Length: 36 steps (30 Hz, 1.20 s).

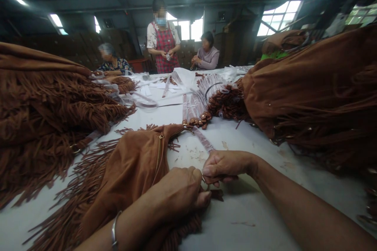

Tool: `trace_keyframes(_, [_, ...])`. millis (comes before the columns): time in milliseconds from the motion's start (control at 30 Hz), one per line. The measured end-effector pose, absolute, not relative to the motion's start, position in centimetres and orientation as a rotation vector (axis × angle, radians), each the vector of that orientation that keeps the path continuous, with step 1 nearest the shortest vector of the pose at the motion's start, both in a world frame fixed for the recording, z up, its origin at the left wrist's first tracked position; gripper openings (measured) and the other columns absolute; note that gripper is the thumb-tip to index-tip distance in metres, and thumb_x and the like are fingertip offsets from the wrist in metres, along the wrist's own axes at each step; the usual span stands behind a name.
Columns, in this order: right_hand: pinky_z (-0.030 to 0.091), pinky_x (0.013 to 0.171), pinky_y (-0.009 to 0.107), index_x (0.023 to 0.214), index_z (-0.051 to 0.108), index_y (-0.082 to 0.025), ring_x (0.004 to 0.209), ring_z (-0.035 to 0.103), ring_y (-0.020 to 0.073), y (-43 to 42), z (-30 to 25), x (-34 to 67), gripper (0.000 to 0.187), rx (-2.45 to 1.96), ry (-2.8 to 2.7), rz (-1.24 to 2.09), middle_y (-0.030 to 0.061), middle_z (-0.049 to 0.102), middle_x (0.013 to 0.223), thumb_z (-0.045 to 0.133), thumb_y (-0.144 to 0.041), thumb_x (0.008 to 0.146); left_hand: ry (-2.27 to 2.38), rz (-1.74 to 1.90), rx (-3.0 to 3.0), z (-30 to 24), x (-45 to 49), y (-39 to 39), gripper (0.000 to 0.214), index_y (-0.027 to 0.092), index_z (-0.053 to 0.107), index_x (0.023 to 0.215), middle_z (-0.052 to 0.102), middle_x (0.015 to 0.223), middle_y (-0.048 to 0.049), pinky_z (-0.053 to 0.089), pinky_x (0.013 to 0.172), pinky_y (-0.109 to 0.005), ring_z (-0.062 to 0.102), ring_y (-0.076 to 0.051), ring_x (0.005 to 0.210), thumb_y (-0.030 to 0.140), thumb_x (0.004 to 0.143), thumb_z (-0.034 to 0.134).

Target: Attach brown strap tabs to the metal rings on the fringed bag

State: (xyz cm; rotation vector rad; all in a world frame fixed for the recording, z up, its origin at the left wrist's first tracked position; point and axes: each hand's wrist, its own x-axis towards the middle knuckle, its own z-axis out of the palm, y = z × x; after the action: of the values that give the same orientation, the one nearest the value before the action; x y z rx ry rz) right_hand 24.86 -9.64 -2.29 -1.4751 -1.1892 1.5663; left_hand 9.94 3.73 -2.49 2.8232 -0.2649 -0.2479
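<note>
A brown fringed bag (129, 160) with a gold zipper (159, 151) lies on the white table in front of me. My left hand (187, 188) is closed around the bag's near end, by a metal ring (205, 182) that shows between my hands. Just right of it, my right hand (225, 166) is closed on the end of a bag strap (204, 139). Clear plastic wraps this strap, which runs back to a ring (187, 126) at the bag's far corner. My fingers hide the strap's end and most of the near ring.
Piles of brown fringed bags rise at left (53, 98) and right (318, 90). Plastic-wrapped straps (194, 110) and a bundle of straps (219, 92) lie beyond the bag. Small brown scraps (193, 155) dot the white table (253, 219). Three people are at the far side, one standing in a checked apron (166, 49).
</note>
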Motion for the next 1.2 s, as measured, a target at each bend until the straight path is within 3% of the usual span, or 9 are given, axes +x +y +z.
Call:
trace_keyframes(333, [0.028,0.03,0.013,0.064,0.052,-0.013,0.031,0.035,0.0037,-10.4,-0.9,23.0,0.039,-1.794,-1.259,1.323,-0.0058,0.042,0.042,0.048,-0.045,0.086,-0.239,-0.156,2.959,-2.8,9.9,4.0,0.039,0.012,0.054,0.088,0.06,0.076,-0.0086,0.045,0.058,-0.028,0.059,-0.021,0.064,0.047,0.087,0.037])
trace_keyframes(600, [0.024,0.029,0.012,0.068,0.057,-0.009,0.035,0.036,0.0017,-10.2,-2.4,24.3,0.04,-1.492,-1.066,1.495,-0.0009,0.054,0.058,0.055,-0.047,0.08,-0.303,-0.026,2.933,-2.8,9.4,4.0,0.025,0.016,0.047,0.089,0.06,0.078,-0.0056,0.044,0.057,-0.028,0.058,-0.02,0.066,0.04,0.086,0.041])
trace_keyframes(833, [0.022,0.031,0.014,0.065,0.058,-0.007,0.034,0.036,0.0018,-9.8,-3.1,24.9,0.042,-1.347,-1.057,1.658,0.0003,0.055,0.055,0.059,-0.047,0.076,-0.403,-0.008,2.965,-3.0,9.4,3.5,0.026,0.015,0.049,0.086,0.06,0.073,-0.0067,0.045,0.056,-0.03,0.059,-0.022,0.063,0.04,0.085,0.041])
trace_keyframes(1200, [0.03,0.033,0.013,0.069,0.053,-0.011,0.036,0.038,0.0025,-10.2,-1.6,22.5,0.04,-1.536,-1.154,1.445,-0.004,0.047,0.055,0.048,-0.048,0.086,-0.142,0.02,2.982,-3.6,9.4,4.4,0.027,0.014,0.049,0.083,0.061,0.075,-0.0079,0.043,0.056,-0.031,0.059,-0.023,0.065,0.04,0.086,0.041])
